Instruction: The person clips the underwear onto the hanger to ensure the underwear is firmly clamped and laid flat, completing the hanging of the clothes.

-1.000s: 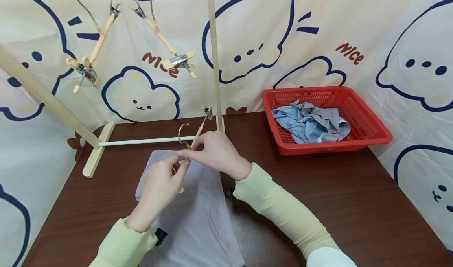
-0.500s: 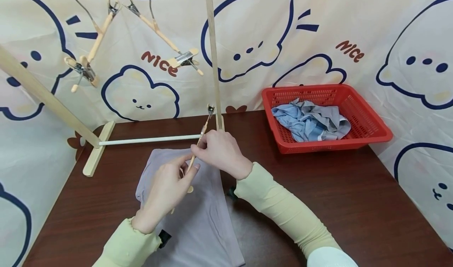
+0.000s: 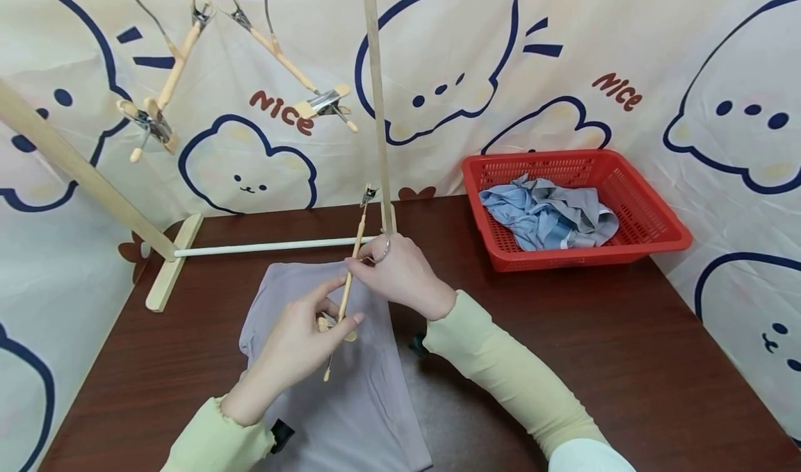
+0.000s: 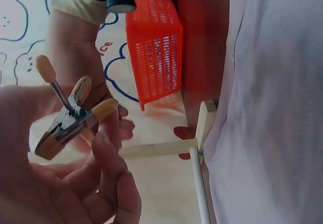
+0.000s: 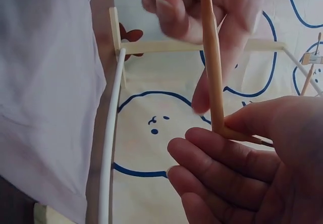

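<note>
A small wooden clip hanger (image 3: 352, 267) is held up, tilted, over a lavender-grey garment (image 3: 357, 402) lying flat on the table. My right hand (image 3: 400, 276) pinches it at the middle, where the metal hook joins the bar; the right wrist view shows thumb and forefinger on that joint (image 5: 229, 133). Around the near end is my left hand (image 3: 294, 350), thumb and fingers spread apart, not gripping. Seen from the left wrist, the metal clip (image 4: 65, 128) with its pale tips lies beside the fingers. Whether those fingers touch it I cannot tell.
A wooden rack with a white lower bar (image 3: 269, 248) stands behind the garment. Two more clip hangers (image 3: 178, 69) hang from its top at the left. To the right sits a red plastic basket (image 3: 651, 229) with crumpled blue and grey clothes (image 3: 551, 215).
The hanger has turned in the hands, so its hook now points right over the right hand. My left hand's fingers have spread from the bar, and the near clip shows more.
</note>
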The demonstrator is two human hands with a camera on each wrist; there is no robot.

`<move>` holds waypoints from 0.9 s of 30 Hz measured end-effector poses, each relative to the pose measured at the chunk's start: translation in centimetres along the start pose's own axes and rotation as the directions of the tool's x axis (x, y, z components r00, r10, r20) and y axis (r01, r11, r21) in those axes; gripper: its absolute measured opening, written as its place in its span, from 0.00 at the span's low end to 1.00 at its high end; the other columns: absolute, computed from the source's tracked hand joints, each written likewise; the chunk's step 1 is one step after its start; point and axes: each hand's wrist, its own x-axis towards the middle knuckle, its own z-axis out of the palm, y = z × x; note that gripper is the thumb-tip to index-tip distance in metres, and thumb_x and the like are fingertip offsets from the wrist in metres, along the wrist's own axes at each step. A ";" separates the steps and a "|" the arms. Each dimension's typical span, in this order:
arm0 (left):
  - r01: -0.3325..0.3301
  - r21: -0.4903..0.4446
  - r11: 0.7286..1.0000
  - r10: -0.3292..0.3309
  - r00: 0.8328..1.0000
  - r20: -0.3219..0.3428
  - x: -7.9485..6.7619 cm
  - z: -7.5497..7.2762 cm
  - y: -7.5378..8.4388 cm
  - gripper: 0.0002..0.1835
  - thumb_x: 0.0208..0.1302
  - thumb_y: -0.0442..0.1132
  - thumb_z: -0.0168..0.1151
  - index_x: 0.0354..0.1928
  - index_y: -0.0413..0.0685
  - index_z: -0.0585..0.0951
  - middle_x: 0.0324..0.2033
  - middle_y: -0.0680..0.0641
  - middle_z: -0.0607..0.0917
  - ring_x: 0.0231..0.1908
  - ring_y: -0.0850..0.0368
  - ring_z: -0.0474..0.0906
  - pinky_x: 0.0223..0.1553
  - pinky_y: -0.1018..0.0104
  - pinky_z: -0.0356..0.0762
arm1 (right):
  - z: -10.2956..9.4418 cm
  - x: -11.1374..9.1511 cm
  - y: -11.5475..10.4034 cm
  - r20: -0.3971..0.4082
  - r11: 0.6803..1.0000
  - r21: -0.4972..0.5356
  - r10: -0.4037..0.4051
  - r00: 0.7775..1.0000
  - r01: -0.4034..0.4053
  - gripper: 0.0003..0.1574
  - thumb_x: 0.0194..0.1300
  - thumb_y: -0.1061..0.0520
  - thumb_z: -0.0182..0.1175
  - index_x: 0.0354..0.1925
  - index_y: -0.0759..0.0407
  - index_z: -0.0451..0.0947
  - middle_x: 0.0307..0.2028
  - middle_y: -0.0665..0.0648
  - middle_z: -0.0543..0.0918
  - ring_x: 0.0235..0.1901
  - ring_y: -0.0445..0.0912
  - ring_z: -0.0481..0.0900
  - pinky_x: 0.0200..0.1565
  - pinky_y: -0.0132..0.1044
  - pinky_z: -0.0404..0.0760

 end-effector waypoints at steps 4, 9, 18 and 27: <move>0.004 -0.036 0.999 -0.005 1.000 -0.004 -0.4 -0.3 -0.5 0.25 0.70 0.53 0.65 0.64 0.50 0.79 0.27 0.58 0.84 0.20 0.59 0.74 0.23 0.65 0.71 | 0.0 -0.5 0.5 0.028 1.000 0.009 -0.003 1.000 0.003 0.08 0.67 0.53 0.68 0.32 0.52 0.91 0.16 0.39 0.78 0.14 0.39 0.69 0.19 0.32 0.67; 0.034 -0.003 0.999 -0.034 0.999 -0.018 -0.5 -0.7 -1.4 0.20 0.79 0.52 0.52 0.59 0.50 0.83 0.28 0.53 0.85 0.23 0.58 0.77 0.24 0.63 0.71 | -0.1 -1.5 1.1 0.084 0.999 0.036 -0.009 0.996 0.006 0.06 0.67 0.55 0.68 0.37 0.54 0.91 0.17 0.39 0.78 0.14 0.39 0.69 0.19 0.32 0.67; -0.062 0.197 0.978 0.060 0.998 0.018 0.1 -0.8 -3.9 0.18 0.70 0.43 0.66 0.57 0.45 0.84 0.47 0.48 0.85 0.48 0.48 0.81 0.49 0.48 0.77 | -0.3 -4.0 1.9 0.148 0.999 -0.036 -0.024 0.989 0.029 0.09 0.69 0.52 0.67 0.31 0.51 0.90 0.10 0.39 0.70 0.13 0.38 0.68 0.18 0.33 0.67; -0.111 0.371 0.922 0.039 0.980 0.196 0.2 -0.2 -4.8 0.36 0.59 0.50 0.75 0.66 0.40 0.76 0.64 0.33 0.74 0.63 0.32 0.70 0.61 0.37 0.66 | -0.2 -6.4 3.1 0.182 0.999 -0.046 0.008 0.983 0.000 0.09 0.68 0.53 0.69 0.29 0.48 0.90 0.10 0.36 0.70 0.16 0.37 0.69 0.20 0.33 0.68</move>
